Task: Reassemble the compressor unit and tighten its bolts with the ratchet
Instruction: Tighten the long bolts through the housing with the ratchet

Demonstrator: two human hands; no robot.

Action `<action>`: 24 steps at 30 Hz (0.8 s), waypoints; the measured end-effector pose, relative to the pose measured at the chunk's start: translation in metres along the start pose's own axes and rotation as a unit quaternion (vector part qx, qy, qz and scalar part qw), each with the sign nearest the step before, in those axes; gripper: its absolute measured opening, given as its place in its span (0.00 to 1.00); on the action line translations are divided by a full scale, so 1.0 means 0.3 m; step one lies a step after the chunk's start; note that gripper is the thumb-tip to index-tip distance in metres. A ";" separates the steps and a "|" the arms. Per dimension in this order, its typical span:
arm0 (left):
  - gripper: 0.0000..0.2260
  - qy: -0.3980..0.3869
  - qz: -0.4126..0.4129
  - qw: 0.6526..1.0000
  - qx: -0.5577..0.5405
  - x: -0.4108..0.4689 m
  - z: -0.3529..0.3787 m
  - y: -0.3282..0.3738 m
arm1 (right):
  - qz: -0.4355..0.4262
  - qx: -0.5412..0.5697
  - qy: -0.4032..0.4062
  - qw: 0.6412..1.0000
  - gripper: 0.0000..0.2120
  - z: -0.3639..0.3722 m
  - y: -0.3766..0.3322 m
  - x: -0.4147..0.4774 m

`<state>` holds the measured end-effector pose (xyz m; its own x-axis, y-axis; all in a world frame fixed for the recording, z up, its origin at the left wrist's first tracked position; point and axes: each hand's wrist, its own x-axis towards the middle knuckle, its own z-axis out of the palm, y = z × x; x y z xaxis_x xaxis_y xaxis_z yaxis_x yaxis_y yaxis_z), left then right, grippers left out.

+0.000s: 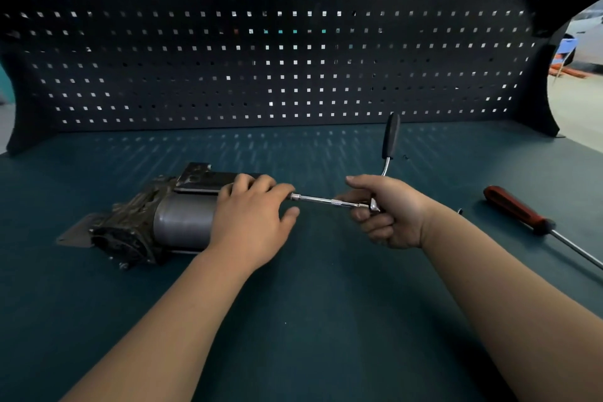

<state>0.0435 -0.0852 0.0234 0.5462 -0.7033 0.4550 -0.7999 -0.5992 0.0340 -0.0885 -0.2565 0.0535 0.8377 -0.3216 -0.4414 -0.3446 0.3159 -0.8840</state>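
The compressor unit, a grey metal cylinder with a dark cast housing and a flat mounting plate, lies on its side on the teal bench top at centre left. My left hand rests over the cylinder's right end, fingers spread and curved over it, hiding that end. My right hand grips the ratchet at its head. The chrome extension and socket run left to the compressor's end, under my left fingertips. The ratchet's black handle stands up behind my right hand.
A screwdriver with a red and black handle lies on the bench at the right, its shaft pointing toward the right edge. A dark pegboard walls the back of the bench. The bench top is teal.
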 end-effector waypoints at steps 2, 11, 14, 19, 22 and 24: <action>0.17 0.001 -0.004 1.000 -0.005 0.002 -0.003 0.005 | -0.037 -0.050 0.028 0.998 0.15 -0.002 0.008 -0.003; 0.20 -0.018 0.013 0.999 -0.040 -0.012 -0.022 -0.006 | -0.231 -0.269 0.144 0.924 0.14 0.004 0.052 -0.004; 0.19 -0.002 0.032 0.998 -0.055 -0.025 -0.025 -0.012 | -0.407 -0.423 0.185 0.788 0.07 -0.009 0.082 -0.012; 0.17 -0.004 0.042 0.998 -0.051 -0.025 -0.024 -0.016 | -0.542 -0.599 0.171 0.564 0.07 -0.035 0.102 -0.026; 0.17 -0.010 0.043 0.998 -0.051 -0.025 -0.025 -0.013 | -0.549 -0.570 0.185 0.582 0.06 -0.027 0.102 -0.029; 0.18 -0.010 0.047 0.998 -0.051 -0.027 -0.026 -0.011 | -0.545 -0.559 0.181 0.598 0.06 -0.028 0.103 -0.027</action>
<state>0.0397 -0.0745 0.0265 0.4716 -0.7625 0.4429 -0.8684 -0.4888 0.0830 -0.1095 -0.2515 0.0285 0.7461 -0.0282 0.6652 0.0854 -0.9868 -0.1375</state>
